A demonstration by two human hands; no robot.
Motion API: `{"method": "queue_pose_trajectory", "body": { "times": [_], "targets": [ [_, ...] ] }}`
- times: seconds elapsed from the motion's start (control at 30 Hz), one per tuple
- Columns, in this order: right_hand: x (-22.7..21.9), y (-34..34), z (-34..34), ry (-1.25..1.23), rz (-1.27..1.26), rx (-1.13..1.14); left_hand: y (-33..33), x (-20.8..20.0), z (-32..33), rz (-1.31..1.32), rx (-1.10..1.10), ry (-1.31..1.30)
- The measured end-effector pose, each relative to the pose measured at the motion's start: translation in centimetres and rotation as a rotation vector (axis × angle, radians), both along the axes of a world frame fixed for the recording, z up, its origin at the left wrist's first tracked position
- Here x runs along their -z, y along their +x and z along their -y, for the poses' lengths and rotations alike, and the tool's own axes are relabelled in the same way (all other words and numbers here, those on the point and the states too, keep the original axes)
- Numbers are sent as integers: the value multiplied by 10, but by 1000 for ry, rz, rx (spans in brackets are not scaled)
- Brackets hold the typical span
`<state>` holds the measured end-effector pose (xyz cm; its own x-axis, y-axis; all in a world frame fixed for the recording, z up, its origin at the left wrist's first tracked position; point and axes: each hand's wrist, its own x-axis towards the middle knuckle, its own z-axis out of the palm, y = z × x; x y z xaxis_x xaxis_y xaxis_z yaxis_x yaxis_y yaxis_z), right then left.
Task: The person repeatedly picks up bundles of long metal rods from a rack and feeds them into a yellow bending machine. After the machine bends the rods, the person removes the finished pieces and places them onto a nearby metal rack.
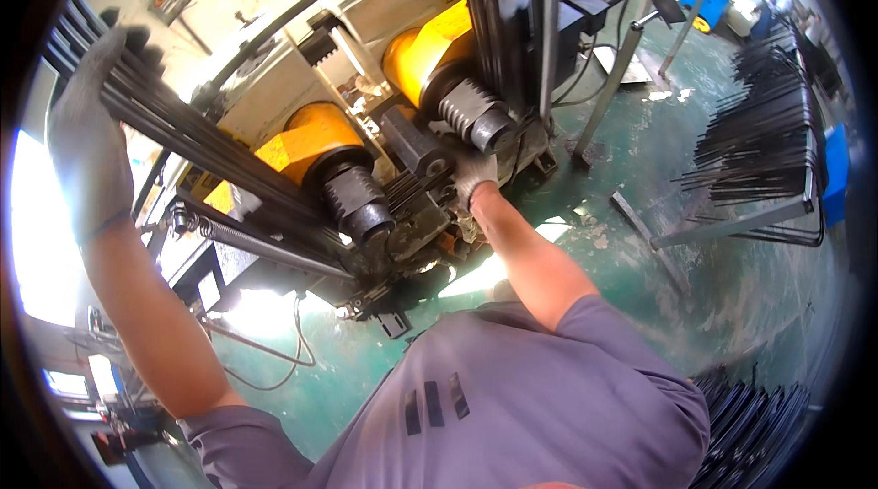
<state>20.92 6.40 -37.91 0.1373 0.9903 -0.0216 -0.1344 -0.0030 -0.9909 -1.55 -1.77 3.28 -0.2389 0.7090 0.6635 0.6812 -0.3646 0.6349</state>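
Observation:
My left hand (91, 128), in a grey work glove, is raised at the left with its fingers curled round a bundle of long dark rods (197, 137). The bundle slants down to the machine, beside the left threaded roller (357, 201). My right hand (474, 173), also gloved, reaches in low at the machine, below the right threaded roller (476, 114). A dark block (413, 143) is close to it, and short dark rod ends (412, 187) lie just left of it. The fingers of that hand are hidden in shadow.
Yellow housings (320, 137) carry both rollers. More upright dark rods (480, 13) and a coil spring (550, 22) rise behind the right one. A metal rack of dark rods (754, 123) stands on the green floor at the right. Another rod pile (750, 425) lies lower right.

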Motion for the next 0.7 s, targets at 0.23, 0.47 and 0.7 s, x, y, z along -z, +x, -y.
{"method": "queue_pose_trajectory", "body": {
  "times": [0.23,0.47,0.7],
  "targets": [
    [26,6,-1,233,82,20,-6,18,0,-211,-61,-15],
    [24,6,0,82,28,-11,-6,20,2,-333,-163,-25],
    [53,0,-2,281,116,3,0,17,5,-242,-158,-58]
  ]
}}
